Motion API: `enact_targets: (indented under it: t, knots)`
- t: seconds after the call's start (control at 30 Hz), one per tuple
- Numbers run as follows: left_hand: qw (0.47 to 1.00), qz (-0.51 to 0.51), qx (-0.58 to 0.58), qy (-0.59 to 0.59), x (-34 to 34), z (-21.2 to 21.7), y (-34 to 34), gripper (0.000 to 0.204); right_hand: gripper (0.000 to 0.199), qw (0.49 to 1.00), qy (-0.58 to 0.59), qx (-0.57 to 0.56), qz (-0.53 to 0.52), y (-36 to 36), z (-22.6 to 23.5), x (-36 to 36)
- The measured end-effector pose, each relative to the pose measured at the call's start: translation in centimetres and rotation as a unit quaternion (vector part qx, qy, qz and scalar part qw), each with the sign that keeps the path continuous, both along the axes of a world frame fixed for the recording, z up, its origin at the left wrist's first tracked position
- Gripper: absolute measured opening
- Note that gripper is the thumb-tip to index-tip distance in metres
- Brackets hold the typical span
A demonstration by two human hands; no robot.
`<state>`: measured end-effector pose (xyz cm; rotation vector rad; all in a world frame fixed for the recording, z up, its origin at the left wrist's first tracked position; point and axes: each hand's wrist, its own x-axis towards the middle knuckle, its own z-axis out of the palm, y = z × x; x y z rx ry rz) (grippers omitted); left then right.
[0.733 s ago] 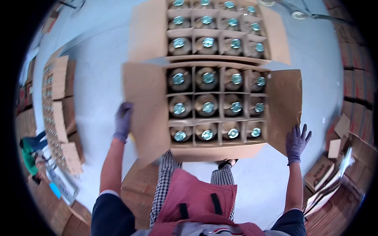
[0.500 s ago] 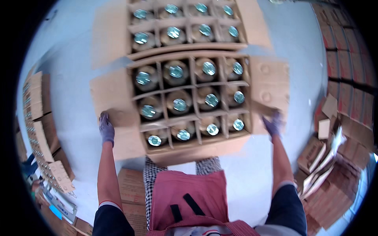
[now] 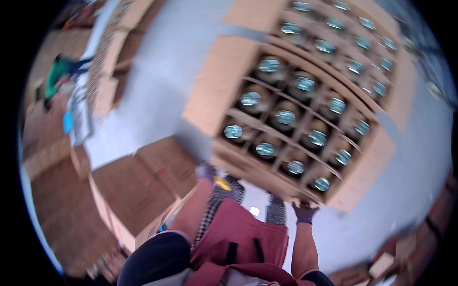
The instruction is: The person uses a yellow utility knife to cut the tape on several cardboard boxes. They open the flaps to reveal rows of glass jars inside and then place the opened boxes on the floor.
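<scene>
Purple gloves cover both your hands: your left hand [image 3: 206,170] and right hand [image 3: 304,212] each clasp the near edge of the open cardboard box [image 3: 248,164], though blur hides how far your fingers wrap. It sits just ahead of you on the pale floor [image 3: 157,81], packed with lidded glass jars [image 3: 285,117] in dividers. Expect it heavy and breakable; hold low under the corners, not the flaps. A second box [image 3: 248,14] lies beyond.

Both forearms are bare and reach up toward 12 o'clock. The left hand [image 3: 205,170] and right hand [image 3: 304,212] wear purple gloves, fingers curled closed; the right one sits lower.
</scene>
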<state>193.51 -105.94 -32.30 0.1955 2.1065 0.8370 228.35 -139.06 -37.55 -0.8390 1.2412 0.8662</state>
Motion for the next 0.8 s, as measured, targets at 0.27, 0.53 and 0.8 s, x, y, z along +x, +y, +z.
enact_targets:
  t: [0.27, 0.53, 0.8]
  knots:
    - [0.874, 0.285, 0.249, -0.305, 5.3, -20.8, -4.4, 0.019, 0.057, 0.904, -0.251, 0.161, 0.307, 8.8, 0.8, 0.1]
    - [0.989, -0.018, 0.043, -0.139, 12.3, -5.4, 4.1, 0.028, 0.058, 0.989, 0.018, 0.125, 0.078, 13.4, 7.3, -2.8]
    - [0.864, -0.443, 0.17, -0.167, 5.6, 28.8, -8.1, 0.04, 0.027, 0.434, -0.255, 0.318, 0.803, 16.3, 30.3, -16.1]
